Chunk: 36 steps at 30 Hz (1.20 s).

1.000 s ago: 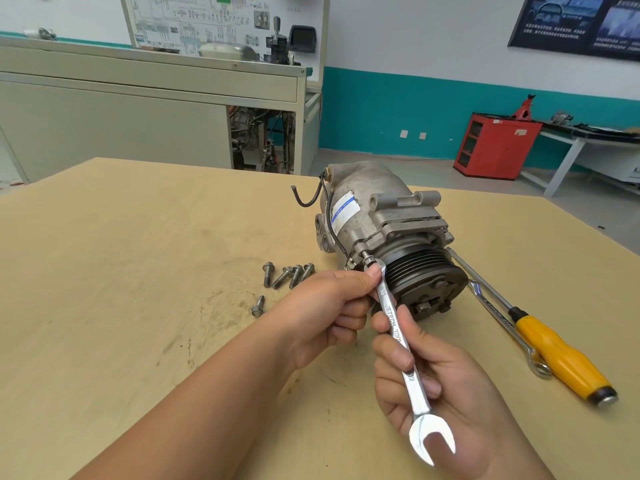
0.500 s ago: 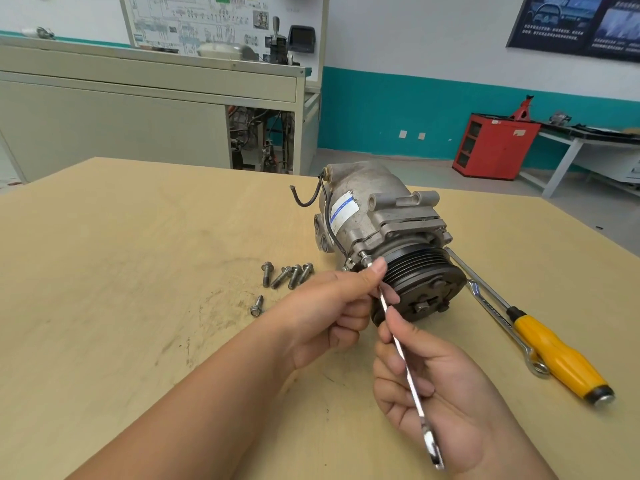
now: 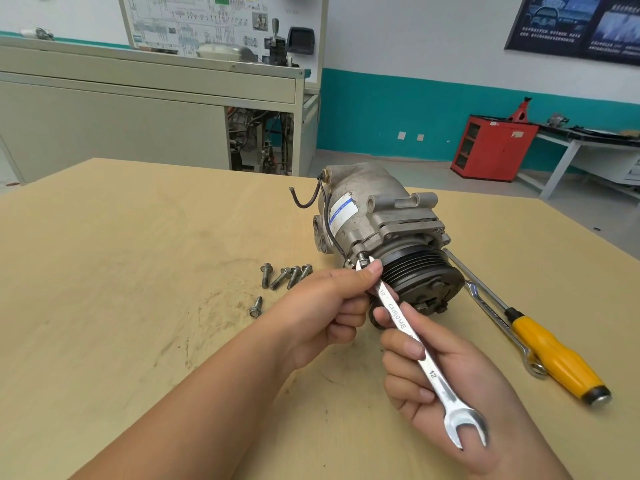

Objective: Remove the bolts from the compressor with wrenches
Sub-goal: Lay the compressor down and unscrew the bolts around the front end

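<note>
Now the left hand (image 3: 322, 313) is pinching the shiny chrome wrench (image 3: 398, 317) onto a small steel bolt (image 3: 362, 260) of the grey metal compressor (image 3: 374, 216), which is lying near the far edge of the pale wooden desk (image 3: 138, 237). The right hand (image 3: 433, 368) is gripping its shaft. Probably a loosening swing is coming next.

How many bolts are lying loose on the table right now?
5. A cluster of four left of the compressor; a lone bolt nearer, beside the left hand, which may hide more.
</note>
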Each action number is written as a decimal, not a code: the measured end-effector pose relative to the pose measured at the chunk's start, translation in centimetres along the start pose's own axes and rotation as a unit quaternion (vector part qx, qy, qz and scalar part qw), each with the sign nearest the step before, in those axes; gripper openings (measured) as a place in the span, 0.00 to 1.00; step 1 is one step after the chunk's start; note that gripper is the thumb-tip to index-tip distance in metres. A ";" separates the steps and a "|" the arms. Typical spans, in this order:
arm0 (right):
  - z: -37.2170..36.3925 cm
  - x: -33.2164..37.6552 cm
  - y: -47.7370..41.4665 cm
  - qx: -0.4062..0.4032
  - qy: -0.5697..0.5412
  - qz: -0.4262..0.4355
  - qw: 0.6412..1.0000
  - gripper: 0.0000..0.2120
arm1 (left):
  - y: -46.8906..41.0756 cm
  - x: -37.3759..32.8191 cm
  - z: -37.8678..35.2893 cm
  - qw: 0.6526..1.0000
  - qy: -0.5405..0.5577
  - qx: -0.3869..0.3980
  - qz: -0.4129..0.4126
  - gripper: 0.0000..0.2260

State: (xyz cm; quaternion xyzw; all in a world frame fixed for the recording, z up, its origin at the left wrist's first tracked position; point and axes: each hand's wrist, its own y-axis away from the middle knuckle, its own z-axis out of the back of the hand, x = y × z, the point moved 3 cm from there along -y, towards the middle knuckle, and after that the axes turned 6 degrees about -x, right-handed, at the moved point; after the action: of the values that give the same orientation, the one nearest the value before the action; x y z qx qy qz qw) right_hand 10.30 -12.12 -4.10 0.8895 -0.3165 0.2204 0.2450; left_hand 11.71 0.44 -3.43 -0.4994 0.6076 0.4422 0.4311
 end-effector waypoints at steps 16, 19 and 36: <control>1.6 -0.3 0.0 -0.066 0.046 0.028 0.996 0.11 | -1.2 0.6 1.0 0.992 0.057 -0.110 0.037 0.22; 1.8 -0.7 0.0 -0.078 0.047 0.039 0.995 0.13 | -1.1 0.4 1.1 0.991 0.026 -0.133 0.023 0.18; 1.4 -1.1 0.1 -0.090 0.047 0.098 0.990 0.12 | 0.4 -0.4 1.1 0.926 -0.268 -0.255 -0.076 0.14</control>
State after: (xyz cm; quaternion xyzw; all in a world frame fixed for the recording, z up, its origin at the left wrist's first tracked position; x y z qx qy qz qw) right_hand 9.74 -12.51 -5.76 0.8171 -0.4087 0.2559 0.3159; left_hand 11.47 1.66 -3.26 -0.5001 0.2960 0.6657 0.4681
